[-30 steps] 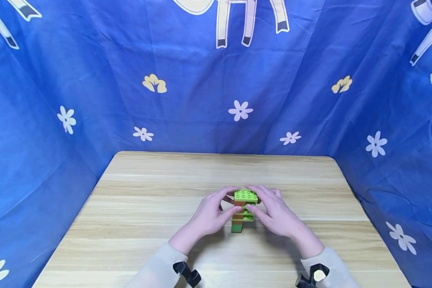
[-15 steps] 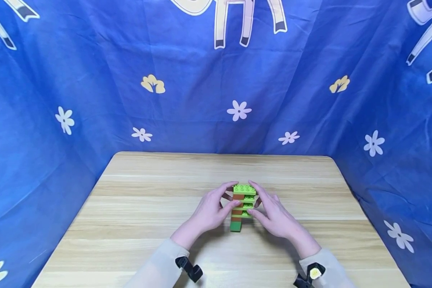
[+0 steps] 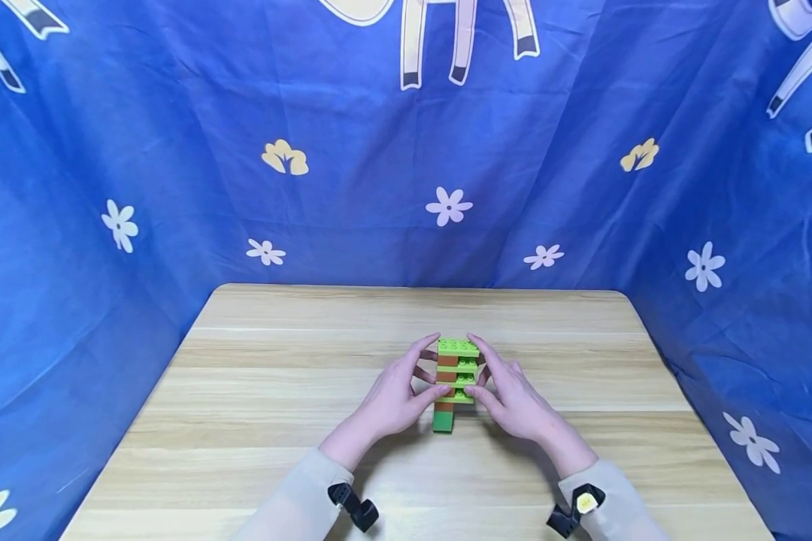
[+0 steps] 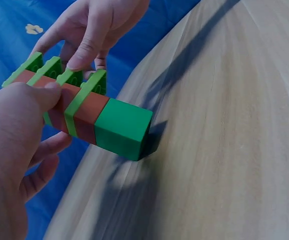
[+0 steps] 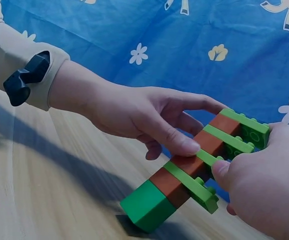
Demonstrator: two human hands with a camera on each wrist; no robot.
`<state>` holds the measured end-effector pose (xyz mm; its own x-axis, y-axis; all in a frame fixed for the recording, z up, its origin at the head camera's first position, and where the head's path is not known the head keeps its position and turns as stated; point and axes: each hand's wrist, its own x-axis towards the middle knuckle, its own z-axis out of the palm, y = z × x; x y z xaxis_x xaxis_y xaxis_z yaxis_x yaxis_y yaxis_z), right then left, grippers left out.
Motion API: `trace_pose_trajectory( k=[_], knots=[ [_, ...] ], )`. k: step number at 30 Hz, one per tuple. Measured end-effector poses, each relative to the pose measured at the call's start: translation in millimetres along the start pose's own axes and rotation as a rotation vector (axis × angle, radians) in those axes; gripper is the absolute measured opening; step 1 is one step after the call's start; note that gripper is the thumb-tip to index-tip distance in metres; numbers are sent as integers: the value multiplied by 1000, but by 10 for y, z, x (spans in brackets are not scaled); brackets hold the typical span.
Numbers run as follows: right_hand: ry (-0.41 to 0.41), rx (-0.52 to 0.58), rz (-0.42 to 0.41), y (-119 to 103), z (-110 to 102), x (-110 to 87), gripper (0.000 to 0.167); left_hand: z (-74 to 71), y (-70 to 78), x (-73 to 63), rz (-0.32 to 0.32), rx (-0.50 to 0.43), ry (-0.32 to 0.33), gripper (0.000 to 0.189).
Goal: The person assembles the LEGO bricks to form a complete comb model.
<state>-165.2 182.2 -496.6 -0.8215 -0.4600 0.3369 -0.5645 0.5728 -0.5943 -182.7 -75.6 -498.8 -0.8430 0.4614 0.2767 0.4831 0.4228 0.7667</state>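
Note:
A tower of toy building bricks (image 3: 446, 376) rises near the middle of the table. Its foot is a dark green brick (image 4: 122, 127); above, brown bricks (image 5: 177, 187) alternate with light green plates (image 5: 229, 139) that jut out to the right. My left hand (image 3: 395, 394) grips the brown side, thumb on the front and fingers behind. My right hand (image 3: 517, 402) holds the plates' free ends between thumb and fingers, index finger at the top plate. A shadow lies close by the foot; I cannot tell whether it touches the table. The fingers partly hide the tower's back.
The wooden table (image 3: 277, 361) reaches back to a blue curtain (image 3: 365, 210) printed with flowers and animal legs. Black wrist devices (image 3: 353, 507) sit on both pale sleeves (image 3: 304, 496).
The tower's top has tipped away from me, so more of its front shows. Both hands moved with it, and the right thumb now sits lower on the plates.

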Motion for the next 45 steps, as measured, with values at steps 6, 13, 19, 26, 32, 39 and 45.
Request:
trace_pose_trajectory(
  k=[6,13,19,26,32,39,45],
  knots=[
    [1,4,6,13,6,34,86,10,-41,14,3,6,6,83],
    [4,-6,-3,49,20,76,86,15,-67,42,-15,-5,4,84],
    [0,-1,13,101,25,117,84,23,-92,86,-24,4,-2,83],
    [-26,-6,67,162,33,184,82,29,-121,132,-56,7,-9,82],
    [-24,-17,91,194,62,224,80,43,-174,155,-68,-5,-11,82],
    [-37,16,112,253,111,272,75,55,-228,192,-97,-12,2,83],
    [-44,32,112,315,150,304,74,60,-257,243,-119,-42,-16,81]
  ],
)
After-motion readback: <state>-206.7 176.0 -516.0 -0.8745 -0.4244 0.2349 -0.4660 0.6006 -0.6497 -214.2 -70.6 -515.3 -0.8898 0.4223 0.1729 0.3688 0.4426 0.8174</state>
